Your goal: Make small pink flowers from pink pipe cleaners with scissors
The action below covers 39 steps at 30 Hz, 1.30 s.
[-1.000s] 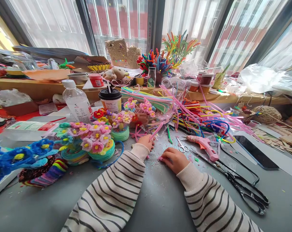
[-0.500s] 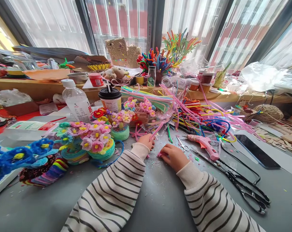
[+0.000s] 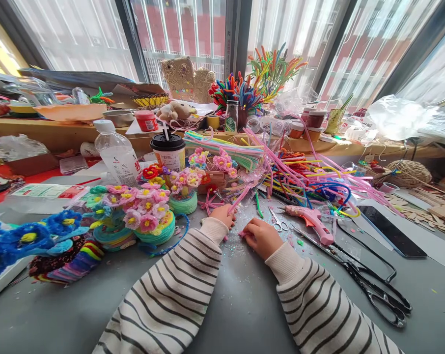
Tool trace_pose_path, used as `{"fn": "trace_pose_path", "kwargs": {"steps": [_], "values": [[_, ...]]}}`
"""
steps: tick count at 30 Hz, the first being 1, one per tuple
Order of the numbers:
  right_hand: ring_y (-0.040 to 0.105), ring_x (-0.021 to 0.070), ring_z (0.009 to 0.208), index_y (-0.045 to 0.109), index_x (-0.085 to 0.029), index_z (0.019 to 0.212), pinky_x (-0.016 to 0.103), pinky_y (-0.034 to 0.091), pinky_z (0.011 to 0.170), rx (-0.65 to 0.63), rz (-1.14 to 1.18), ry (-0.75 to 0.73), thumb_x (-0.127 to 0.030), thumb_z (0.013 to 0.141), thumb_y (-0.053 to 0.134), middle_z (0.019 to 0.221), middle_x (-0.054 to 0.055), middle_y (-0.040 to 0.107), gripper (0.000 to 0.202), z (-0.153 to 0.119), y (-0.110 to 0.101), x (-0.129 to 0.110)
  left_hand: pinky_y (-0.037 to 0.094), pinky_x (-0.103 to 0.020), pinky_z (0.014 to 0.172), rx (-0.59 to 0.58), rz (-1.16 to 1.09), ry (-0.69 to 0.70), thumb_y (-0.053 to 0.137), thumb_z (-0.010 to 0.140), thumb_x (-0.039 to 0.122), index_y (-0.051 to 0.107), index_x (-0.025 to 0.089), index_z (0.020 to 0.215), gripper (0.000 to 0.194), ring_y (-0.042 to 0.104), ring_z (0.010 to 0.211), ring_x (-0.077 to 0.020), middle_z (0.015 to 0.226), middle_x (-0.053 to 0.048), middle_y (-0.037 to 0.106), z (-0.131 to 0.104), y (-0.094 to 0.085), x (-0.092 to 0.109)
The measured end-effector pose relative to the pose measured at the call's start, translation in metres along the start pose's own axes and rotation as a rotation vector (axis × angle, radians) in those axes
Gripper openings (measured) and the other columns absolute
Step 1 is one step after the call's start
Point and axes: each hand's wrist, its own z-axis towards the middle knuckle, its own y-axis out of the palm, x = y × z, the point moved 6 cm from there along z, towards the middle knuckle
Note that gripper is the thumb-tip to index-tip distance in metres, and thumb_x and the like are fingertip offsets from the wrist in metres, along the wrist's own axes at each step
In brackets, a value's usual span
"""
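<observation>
My left hand [image 3: 223, 217] is closed around a pink pipe cleaner [image 3: 240, 197], whose free end slants up and to the right. Just right of it, my right hand [image 3: 261, 237] rests low over the grey table [image 3: 240, 314], fingers curled together at a small pink piece [image 3: 241, 234]. Small white scissors [image 3: 280, 225] lie beyond my right hand. Pink pipe-cleaner flowers [image 3: 148, 209] in a green and yellow pot stand left of my left hand. Glitter and small scraps are scattered between the hands.
A pink glue gun [image 3: 314, 221], large black scissors [image 3: 373, 290] and a phone [image 3: 392, 231] lie at the right. Loose pipe cleaners [image 3: 303, 172] are heaped behind. A water bottle [image 3: 117, 155], a lidded cup [image 3: 168, 152] and blue flowers [image 3: 31, 238] stand at the left.
My right hand and sleeve have shifted slightly left, and the hand has turned a little. My left hand has stayed in place with the pink pipe cleaner.
</observation>
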Motion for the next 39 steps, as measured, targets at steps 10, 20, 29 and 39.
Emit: {"fn": "trace_pose_path", "kwargs": {"steps": [10,20,29,39], "values": [[0.053,0.0153,0.067,0.060,-0.012,0.073,0.022,0.038,0.059,0.045,-0.092,0.222,-0.015,0.071,0.047,0.074,0.007,0.057,0.013,0.007,-0.010,0.037,0.043,-0.018,0.042,-0.001,0.009,-0.006,0.031,0.075,0.019,0.047,0.014,0.080,0.018,0.053,0.050,-0.0074,0.070,-0.004,0.057,-0.003,-0.001,0.002],[0.052,0.0135,0.068,0.060,-0.014,0.073,0.020,0.039,0.061,-0.020,0.059,-0.031,-0.010,0.065,0.050,0.073,0.005,0.057,0.013,-0.002,0.000,-0.012,0.042,-0.017,0.041,0.001,0.018,-0.009,0.031,0.075,0.019,0.047,0.014,0.081,0.018,0.051,0.047,-0.0063,0.070,-0.003,0.056,-0.003,-0.002,0.003],[0.052,0.0156,0.065,0.059,-0.013,0.070,0.023,0.039,0.057,0.071,-0.066,0.231,-0.014,0.070,0.048,0.071,0.007,0.057,0.011,-0.006,-0.010,0.036,0.042,-0.016,0.041,-0.024,-0.005,-0.023,0.031,0.075,0.019,0.047,0.014,0.082,0.018,0.050,0.047,-0.0060,0.070,-0.003,0.056,-0.001,0.001,0.001],[0.053,0.0127,0.066,0.061,-0.016,0.070,0.020,0.040,0.060,0.018,0.014,-0.021,-0.013,0.071,0.049,0.071,0.005,0.058,0.012,0.003,0.004,-0.014,0.043,-0.016,0.042,-0.015,-0.003,-0.026,0.030,0.075,0.018,0.047,0.014,0.081,0.018,0.049,0.047,-0.0056,0.070,-0.004,0.055,-0.002,0.000,0.001]]}}
